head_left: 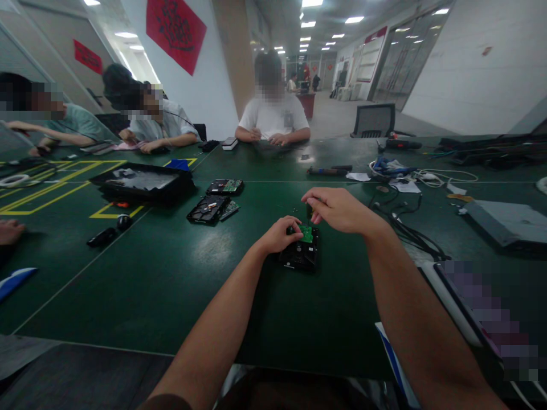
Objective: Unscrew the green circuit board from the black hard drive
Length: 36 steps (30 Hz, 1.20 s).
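Observation:
A black hard drive point(299, 259) lies on the green table in front of me, with a green circuit board point(306, 234) at its far end. My left hand point(282, 234) is closed at the far left side of the drive, fingertips pressed at the edge of the board. Above the board's far edge, my right hand point(339, 210) has its fingers bent around a dark upright tool point(309, 212). Its lower end is hard to make out, and I cannot tell whether it touches the board. A few tiny bits, perhaps screws, lie just beyond the drive.
Two more opened drives point(209, 208) point(225, 186) lie left of centre, near a black tray point(143, 182). Cables point(419, 230), a grey metal box point(508, 225) and a tablet-like device point(453, 302) occupy the right. Several people sit around the table's far and left sides.

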{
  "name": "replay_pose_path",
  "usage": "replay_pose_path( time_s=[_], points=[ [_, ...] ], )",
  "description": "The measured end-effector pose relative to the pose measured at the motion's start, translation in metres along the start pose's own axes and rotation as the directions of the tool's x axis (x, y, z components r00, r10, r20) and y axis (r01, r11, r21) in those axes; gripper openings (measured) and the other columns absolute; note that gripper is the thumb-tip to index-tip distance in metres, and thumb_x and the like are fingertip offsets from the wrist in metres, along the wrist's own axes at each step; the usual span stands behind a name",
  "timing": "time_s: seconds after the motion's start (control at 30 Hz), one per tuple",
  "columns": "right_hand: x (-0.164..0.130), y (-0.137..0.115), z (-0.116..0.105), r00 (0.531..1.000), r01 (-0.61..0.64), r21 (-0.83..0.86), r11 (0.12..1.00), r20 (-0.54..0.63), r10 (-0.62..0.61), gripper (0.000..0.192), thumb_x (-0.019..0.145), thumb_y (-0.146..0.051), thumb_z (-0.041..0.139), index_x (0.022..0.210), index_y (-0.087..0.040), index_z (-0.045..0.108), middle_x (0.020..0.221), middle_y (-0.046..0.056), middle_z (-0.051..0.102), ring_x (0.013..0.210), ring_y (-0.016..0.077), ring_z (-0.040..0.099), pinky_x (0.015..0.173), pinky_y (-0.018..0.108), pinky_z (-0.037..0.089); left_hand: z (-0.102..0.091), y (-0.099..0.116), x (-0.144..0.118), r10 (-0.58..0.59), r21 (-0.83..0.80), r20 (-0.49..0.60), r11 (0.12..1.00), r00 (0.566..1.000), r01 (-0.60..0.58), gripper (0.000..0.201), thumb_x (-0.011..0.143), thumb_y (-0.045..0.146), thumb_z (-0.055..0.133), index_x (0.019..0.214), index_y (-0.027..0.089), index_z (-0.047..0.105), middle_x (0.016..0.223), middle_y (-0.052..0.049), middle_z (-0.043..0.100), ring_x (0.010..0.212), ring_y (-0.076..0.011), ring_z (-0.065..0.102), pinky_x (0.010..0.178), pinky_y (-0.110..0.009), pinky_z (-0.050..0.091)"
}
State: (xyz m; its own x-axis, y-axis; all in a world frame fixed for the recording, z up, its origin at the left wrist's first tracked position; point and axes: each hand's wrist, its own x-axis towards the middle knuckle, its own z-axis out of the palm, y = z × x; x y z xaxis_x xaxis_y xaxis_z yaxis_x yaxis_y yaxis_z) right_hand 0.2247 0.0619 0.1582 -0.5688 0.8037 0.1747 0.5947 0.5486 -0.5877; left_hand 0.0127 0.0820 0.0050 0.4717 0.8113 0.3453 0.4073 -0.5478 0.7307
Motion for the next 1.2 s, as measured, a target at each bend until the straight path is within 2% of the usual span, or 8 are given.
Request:
replay_pose_path(
  time_s=[0.13,0.27,0.43,0.6,0.77,0.87,1.0,1.2],
  points=[
    [0.0019,0.0013,-0.0008,0.992,0.061,-0.18,0.982,-0.094,-0.079,0.021,0.099,-0.033,0.053,0.096,-0.019,0.069,0.091,0.006,0.073,0.076,0.0179,0.065,0.072,0.032,0.045,-0.0001,0.0001,0.0003,-0.009,0.015,0.005,1.0,1.0,0.009,0.007,0.087,0.021,0.074,0.086,0.019,0.068,0.124,-0.009,0.067,0.118,-0.0236,0.063,0.109,-0.043,0.043],
    [0.0039,0.0037,-0.0008,0.982,0.013,-0.277,0.961,-0.176,-0.064,0.018,0.095,-0.031,0.057,0.09,-0.017,0.068,0.09,0.008,0.071,0.076,0.0194,0.063,0.072,0.034,0.042,-0.0003,0.0012,0.0003,-0.016,0.026,0.002,1.0,1.0,0.016,0.007,0.088,0.022,0.073,0.086,0.019,0.067,0.124,-0.009,0.067,0.118,-0.0236,0.062,0.109,-0.044,0.043],
    [0.0033,0.0063,-0.0006,0.991,0.029,-0.191,0.981,-0.122,-0.053,0.024,0.101,-0.032,0.047,0.094,-0.019,0.066,0.079,0.005,0.069,0.07,0.0175,0.062,0.071,0.033,0.042,-0.0008,0.0014,-0.0001,-0.018,0.021,0.008,1.0,1.0,0.018,0.006,0.087,0.021,0.073,0.087,0.019,0.068,0.125,-0.009,0.067,0.117,-0.0235,0.063,0.11,-0.044,0.042],
    [0.0023,0.0098,0.0006,0.998,0.012,-0.028,1.0,-0.069,-0.014,0.03,0.104,-0.027,0.035,0.111,-0.018,0.063,0.077,0.004,0.069,0.062,0.0157,0.063,0.067,0.031,0.045,-0.0009,0.0008,-0.0001,-0.024,0.01,0.013,1.0,1.0,0.024,0.006,0.087,0.022,0.074,0.086,0.019,0.068,0.125,-0.01,0.066,0.117,-0.0236,0.063,0.11,-0.043,0.042],
    [0.0038,0.0086,-0.0009,0.986,0.06,-0.2,0.978,-0.14,-0.089,0.023,0.101,-0.032,0.047,0.097,-0.02,0.066,0.089,0.007,0.07,0.078,0.019,0.062,0.074,0.034,0.044,-0.0008,0.0018,-0.0002,-0.021,0.008,0.007,1.0,1.0,0.021,0.007,0.087,0.021,0.074,0.086,0.019,0.068,0.124,-0.01,0.067,0.118,-0.0238,0.062,0.11,-0.044,0.042],
    [0.0049,0.0066,-0.0007,0.974,0.026,-0.275,0.961,-0.209,-0.086,0.021,0.1,-0.032,0.05,0.092,-0.019,0.064,0.096,0.01,0.069,0.084,0.0213,0.061,0.077,0.035,0.043,-0.0006,0.0025,-0.0003,-0.022,0.008,0.006,1.0,1.0,0.022,0.007,0.087,0.021,0.073,0.087,0.019,0.067,0.124,-0.01,0.067,0.118,-0.0235,0.063,0.11,-0.044,0.042],
    [0.005,0.0048,0.0003,0.974,0.007,-0.272,0.962,-0.215,-0.068,0.017,0.1,-0.03,0.048,0.096,-0.02,0.062,0.093,0.008,0.069,0.082,0.0212,0.061,0.076,0.035,0.043,-0.0003,0.0025,-0.0003,-0.031,0.018,0.012,0.999,0.999,0.031,0.006,0.087,0.021,0.073,0.087,0.019,0.067,0.124,-0.009,0.067,0.119,-0.0237,0.062,0.111,-0.044,0.042],
    [0.0037,0.0083,0.0002,0.989,0.02,-0.133,0.991,-0.146,-0.039,0.022,0.102,-0.024,0.041,0.104,-0.02,0.063,0.078,0.004,0.067,0.072,0.0184,0.062,0.071,0.033,0.044,-0.0002,0.003,0.0,-0.047,0.013,0.01,0.999,0.999,0.047,0.005,0.087,0.021,0.074,0.087,0.019,0.069,0.126,-0.009,0.066,0.118,-0.0244,0.062,0.111,-0.045,0.042]
  ],
)
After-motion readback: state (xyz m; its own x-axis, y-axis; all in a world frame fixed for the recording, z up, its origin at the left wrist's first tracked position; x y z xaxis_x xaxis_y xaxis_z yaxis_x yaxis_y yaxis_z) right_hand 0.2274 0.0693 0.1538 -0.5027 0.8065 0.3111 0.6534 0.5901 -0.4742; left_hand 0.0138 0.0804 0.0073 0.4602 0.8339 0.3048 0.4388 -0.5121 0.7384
